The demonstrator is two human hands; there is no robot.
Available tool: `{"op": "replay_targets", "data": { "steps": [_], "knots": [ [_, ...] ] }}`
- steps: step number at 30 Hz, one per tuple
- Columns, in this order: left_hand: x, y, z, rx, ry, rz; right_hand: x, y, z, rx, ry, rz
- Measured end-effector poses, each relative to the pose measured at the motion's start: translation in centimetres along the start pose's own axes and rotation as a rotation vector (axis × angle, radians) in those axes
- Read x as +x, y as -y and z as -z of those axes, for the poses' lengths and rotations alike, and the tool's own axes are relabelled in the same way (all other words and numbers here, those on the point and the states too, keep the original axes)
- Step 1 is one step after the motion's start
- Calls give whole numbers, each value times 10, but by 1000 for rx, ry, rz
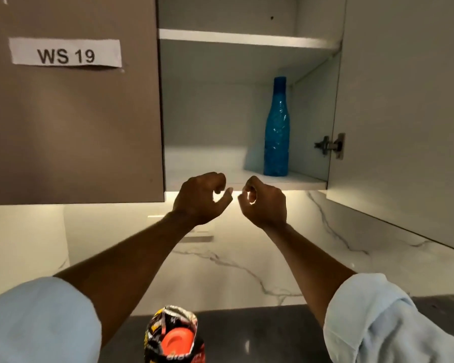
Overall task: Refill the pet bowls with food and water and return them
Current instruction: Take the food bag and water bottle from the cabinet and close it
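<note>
Cabinet (207, 113) open, dead ahead of both hands, lower shelf edge just past the knuckles. Shut door (71, 127) up-left of left hand; swung-open door (404, 100) off right of right hand. Marble wall (247, 258) behind and below the forearms. Dark counter (260, 334) well below the hands.

Bottle (276, 132): blue, upright on lower shelf, up and slightly right of right hand, near but apart. Bag (173, 336): on counter, well under the hands, between the forearms, top open, something orange inside.

Left hand (199, 197) raised, fingers loosely curled, thumb apart, empty. Right hand (266, 203) just beside it, not touching, curled tighter, fingertips near thumb, nothing seen in it.

Label (66, 55) "WS 19" far up-left. Hinge (330, 145) right of bottle. Bowls not in view.

Judged step: going for bottle, for the water.

Handling guess for bottle: stiff textured plastic, fill level unreadable so weight unknown, tall and narrow so tippy. Best hold: wrap round the body under the neck, right hand nearest.

Bag: probably soft, crinkly, light. Best taken by the sides.
</note>
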State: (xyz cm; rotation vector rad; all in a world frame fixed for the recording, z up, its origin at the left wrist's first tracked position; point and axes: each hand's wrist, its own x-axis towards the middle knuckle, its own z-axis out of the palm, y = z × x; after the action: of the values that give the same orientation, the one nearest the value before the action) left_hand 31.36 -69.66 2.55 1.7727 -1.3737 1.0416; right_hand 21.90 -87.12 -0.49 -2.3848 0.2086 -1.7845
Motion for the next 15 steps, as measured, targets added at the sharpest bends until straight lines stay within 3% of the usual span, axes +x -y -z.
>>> {"op": "replay_targets", "data": {
  "steps": [7, 11, 15],
  "knots": [
    [84, 5, -20, -95, -52, 158, 69, -9, 19, 154, -228, -100],
    [108, 15, -39, -140, 3, 268, 106, -47, 24, 132, -119, -336],
    [114, 26, -61, -167, 23, 349, 131, -80, 21, -19, -70, -418]
  ]
}}
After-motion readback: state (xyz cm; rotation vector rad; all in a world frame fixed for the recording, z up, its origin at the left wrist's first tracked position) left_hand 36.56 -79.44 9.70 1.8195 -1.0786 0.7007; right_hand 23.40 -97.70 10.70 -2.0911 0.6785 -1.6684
